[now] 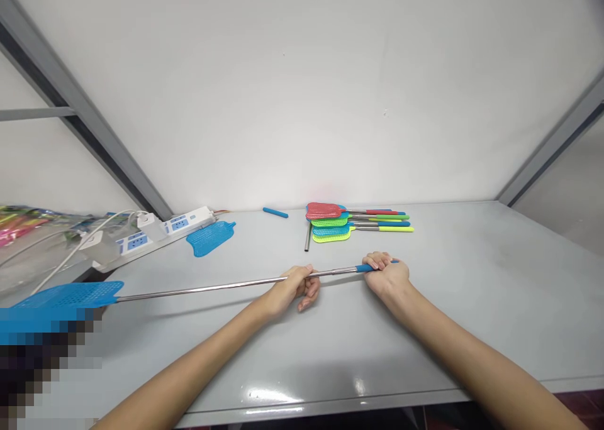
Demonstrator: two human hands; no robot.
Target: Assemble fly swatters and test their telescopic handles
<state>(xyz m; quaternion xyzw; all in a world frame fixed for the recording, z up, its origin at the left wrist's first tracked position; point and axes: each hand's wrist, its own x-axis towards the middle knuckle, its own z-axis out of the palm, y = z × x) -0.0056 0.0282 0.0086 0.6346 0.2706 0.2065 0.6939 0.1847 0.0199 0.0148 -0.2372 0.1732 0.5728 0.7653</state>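
A long fly swatter with a metal telescopic rod (202, 288) stretches across the table in both hands. My right hand (387, 274) is closed round its blue handle (362, 268). Nearer the middle, my left hand (296, 287) grips the rod between thumb and fingers, with some fingers hanging loose below it. The swatter's blue perforated head (89, 293) reaches out to the left, partly covered by a blurred patch at the picture's edge.
At the back lies a pile of fly swatters (328, 212) in red, green, blue and yellow. Near it are a metal tube (308, 238) and a blue handle sleeve (275, 212). A loose blue swatter head (211, 239) lies by a white power strip (155, 232); plastic packaging (33, 235) is far left.
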